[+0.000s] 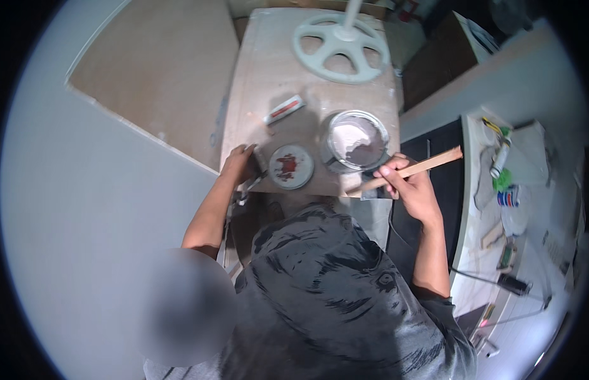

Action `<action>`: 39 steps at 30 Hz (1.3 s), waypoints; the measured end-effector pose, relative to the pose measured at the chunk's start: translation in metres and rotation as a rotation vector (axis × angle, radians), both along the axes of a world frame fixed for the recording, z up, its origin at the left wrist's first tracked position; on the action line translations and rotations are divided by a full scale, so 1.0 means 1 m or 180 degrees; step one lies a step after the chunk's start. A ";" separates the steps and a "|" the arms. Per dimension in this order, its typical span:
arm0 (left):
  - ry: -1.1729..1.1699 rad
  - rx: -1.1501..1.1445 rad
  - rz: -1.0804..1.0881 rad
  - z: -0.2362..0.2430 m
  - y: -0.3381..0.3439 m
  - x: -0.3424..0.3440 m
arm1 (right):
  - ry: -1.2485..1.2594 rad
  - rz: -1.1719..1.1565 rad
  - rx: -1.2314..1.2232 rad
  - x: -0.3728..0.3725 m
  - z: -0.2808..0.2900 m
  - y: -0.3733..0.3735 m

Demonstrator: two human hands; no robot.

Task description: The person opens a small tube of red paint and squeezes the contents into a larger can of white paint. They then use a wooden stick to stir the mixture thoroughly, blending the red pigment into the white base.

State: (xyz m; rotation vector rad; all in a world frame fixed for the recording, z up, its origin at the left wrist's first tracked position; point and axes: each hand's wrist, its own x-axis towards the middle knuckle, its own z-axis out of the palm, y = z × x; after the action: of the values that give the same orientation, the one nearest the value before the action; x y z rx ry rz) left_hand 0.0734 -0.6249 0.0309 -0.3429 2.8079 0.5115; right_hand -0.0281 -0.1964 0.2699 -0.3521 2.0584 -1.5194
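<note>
My right hand (pixel 409 183) grips a long wooden stir stick (pixel 427 166), held slanted just right of an open metal paint can (pixel 356 140) with pale pinkish-grey paint inside. My left hand (pixel 239 163) is closed around a dark-handled tool (pixel 256 177) at the near left corner of the small dusty board table (pixel 275 82). The can's round lid (pixel 290 166), smeared red-brown in the middle, lies flat between my hands. A small red and white tube-like object (pixel 284 109) lies further back on the table.
A pale green wheel-shaped base with a pole (pixel 340 43) stands at the table's far end. A brown board (pixel 155 76) leans at the left. To the right, a white counter (pixel 516 209) holds cans, bottles, cables and other small items.
</note>
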 end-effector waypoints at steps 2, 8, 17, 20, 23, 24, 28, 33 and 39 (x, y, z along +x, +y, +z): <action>-0.0238 0.0015 0.0017 -0.037 0.001 0.009 | 0.0527 -0.0338 -0.0154 0.003 -0.013 0.042; -0.0515 -0.0144 -0.0037 -0.012 0.011 0.002 | -0.0160 -0.1780 0.0497 0.000 -0.091 0.128; -0.0457 -0.0091 -0.0111 -0.019 0.002 0.004 | 0.0738 -0.1139 0.1952 -0.033 -0.242 0.083; -0.0531 -0.0247 0.0022 -0.002 0.015 0.008 | 0.0979 -0.0646 0.2174 -0.049 -0.256 0.072; 0.0046 0.0054 0.0604 -0.008 0.012 0.038 | 0.0632 -0.0028 0.2800 -0.060 -0.238 0.058; 0.0214 0.0151 0.0782 -0.008 0.017 0.045 | 0.0539 -0.0062 0.2811 -0.063 -0.237 0.060; 0.0728 0.0497 0.1315 -0.017 0.043 0.083 | 0.0694 -0.0031 0.2893 -0.065 -0.246 0.062; 0.1068 0.0981 0.1560 -0.022 0.076 0.113 | 0.0558 -0.0638 0.2691 -0.053 -0.259 0.073; 0.1026 0.1972 0.1564 -0.036 0.076 0.139 | 0.0178 -0.1434 0.2518 -0.015 -0.277 0.085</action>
State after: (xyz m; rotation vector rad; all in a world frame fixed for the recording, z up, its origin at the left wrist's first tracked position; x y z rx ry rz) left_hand 0.2120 -0.5487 -0.0056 -0.8712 2.6406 1.6136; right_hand -0.0433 -0.1113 -0.0071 0.3988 2.6938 -0.7786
